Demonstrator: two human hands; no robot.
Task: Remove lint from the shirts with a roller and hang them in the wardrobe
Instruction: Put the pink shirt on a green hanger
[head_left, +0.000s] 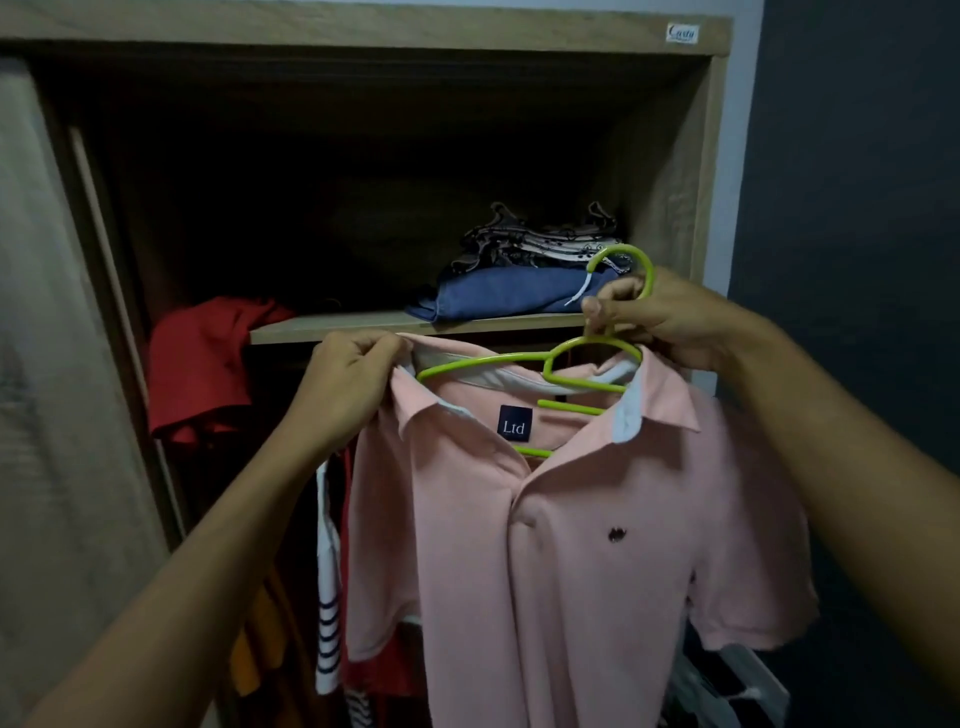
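Now hanging step: right hand (670, 322) grips hanger (587, 358) neck, left hand (353, 384) pinches pink shirt (571, 545) collar; next prob. hook onto rail, unseen.

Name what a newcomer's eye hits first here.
The pink shirt on a green hanger, held up mid-frame before the open wardrobe. The right hand grips the hanger's neck and the left hand pinches the collar. Behind, folded clothes sit on the shelf, and a red garment slumps at left.

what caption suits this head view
Left hand pinches the collar of a pink polo shirt; right hand grips its lime-green plastic hanger at the wooden wardrobe.
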